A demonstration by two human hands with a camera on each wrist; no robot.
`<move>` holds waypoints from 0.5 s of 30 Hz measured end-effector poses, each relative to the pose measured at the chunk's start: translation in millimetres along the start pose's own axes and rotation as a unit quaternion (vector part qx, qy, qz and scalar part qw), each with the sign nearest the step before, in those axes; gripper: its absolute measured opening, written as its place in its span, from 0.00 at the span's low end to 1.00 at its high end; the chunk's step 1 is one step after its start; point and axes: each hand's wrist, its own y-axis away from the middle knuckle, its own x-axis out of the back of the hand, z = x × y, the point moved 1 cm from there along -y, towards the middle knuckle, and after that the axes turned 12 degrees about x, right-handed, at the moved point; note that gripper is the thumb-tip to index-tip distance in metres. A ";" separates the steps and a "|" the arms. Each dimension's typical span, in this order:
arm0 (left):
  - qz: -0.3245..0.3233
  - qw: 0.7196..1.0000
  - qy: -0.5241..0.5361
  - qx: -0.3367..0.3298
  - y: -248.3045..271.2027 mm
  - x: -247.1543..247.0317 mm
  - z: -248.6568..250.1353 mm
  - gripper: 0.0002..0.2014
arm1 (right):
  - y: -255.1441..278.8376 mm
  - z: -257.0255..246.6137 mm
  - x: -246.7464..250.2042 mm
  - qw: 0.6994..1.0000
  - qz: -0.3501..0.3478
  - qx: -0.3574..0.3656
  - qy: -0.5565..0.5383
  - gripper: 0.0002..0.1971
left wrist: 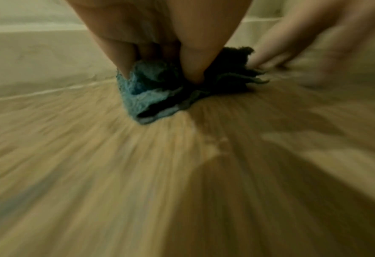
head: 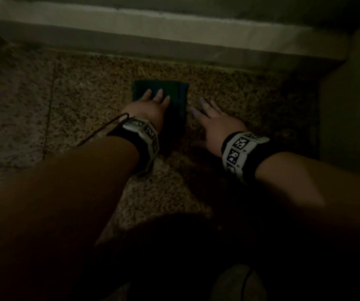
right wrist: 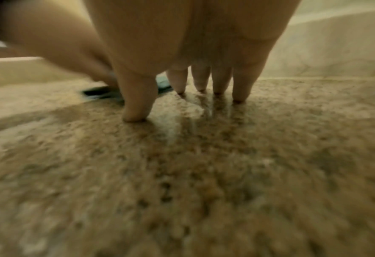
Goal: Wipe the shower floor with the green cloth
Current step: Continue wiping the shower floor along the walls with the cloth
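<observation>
Left hand [head: 147, 106] flat, pressing green cloth [head: 175, 94] to scrub shower floor [head: 77, 101]; right hand [head: 215, 121] spread flat beside for support.

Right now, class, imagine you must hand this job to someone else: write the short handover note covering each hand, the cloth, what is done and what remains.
Left hand: flat on the green cloth, fingers straight, pressing it to the shower floor; its wrist view is streaked with motion blur.
Right hand: bare, fingertips spread on the floor just right of the cloth, apparently bracing.
Cloth: folded, near the pale wall at the far edge of the floor.
Done: wiping appears under way; how much floor is covered cannot be told in this dim light.
Left: probably the rest of the floor, nearer and to both sides.
</observation>
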 end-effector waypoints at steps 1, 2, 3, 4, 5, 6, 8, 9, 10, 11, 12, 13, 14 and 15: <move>0.004 1.000 -0.005 0.004 -7.3 10.6 6.3 0.41 | -1.0 1.6 0.3 1.000 -0.002 0.002 -0.004 0.38; 0.012 1.000 -0.010 0.005 -13.5 20.7 12.1 0.42 | -1.9 2.3 1.0 1.000 -0.005 0.006 -0.012 0.37; 0.023 1.000 -0.013 0.002 -18.1 29.3 16.6 0.42 | -2.1 2.0 1.2 1.000 -0.008 0.010 -0.020 0.38; 0.032 0.999 -0.017 -0.002 -21.4 35.4 19.8 0.42 | -1.5 1.6 1.2 1.000 -0.011 0.011 -0.024 0.40; 0.038 0.999 -0.020 -0.003 -23.0 39.5 22.1 0.43 | -0.8 1.4 1.0 1.000 -0.014 0.014 -0.023 0.42; 0.042 0.999 -0.019 -0.001 -23.3 40.7 23.1 0.43 | 0.1 1.8 0.6 1.000 -0.012 0.018 -0.020 0.42; 0.038 0.999 -0.005 0.002 -23.7 38.1 23.2 0.43 | 0.4 3.9 1.0 0.999 -0.006 0.027 -0.023 0.41; 0.035 0.999 0.003 0.003 -23.5 34.3 21.3 0.44 | -0.2 4.4 2.8 0.999 -0.007 0.032 -0.032 0.40; 0.037 0.999 0.010 -0.001 -22.7 28.8 17.7 0.44 | -0.7 4.8 6.1 0.998 -0.010 0.034 -0.046 0.38; 0.045 0.999 0.021 -0.008 -20.9 22.4 13.6 0.44 | -1.0 4.7 11.2 0.998 -0.007 0.032 -0.062 0.34; 0.057 0.997 0.040 -0.013 -18.5 15.0 7.7 0.42 | -0.6 4.3 18.0 0.997 0.013 0.024 -0.073 0.31; 0.074 0.995 0.067 -0.007 -15.1 7.0 -0.4 0.41 | 0.4 3.2 26.0 0.996 0.048 0.014 -0.077 0.29; 0.090 0.991 0.094 0.010 -10.4 -1.1 -10.6 0.41 | 0.6 1.0 34.2 0.993 0.091 0.010 -0.070 0.30; 0.102 0.988 0.113 0.039 -6.0 -9.3 -21.9 0.42 | -0.9 -2.4 41.4 0.991 0.124 0.020 -0.051 0.31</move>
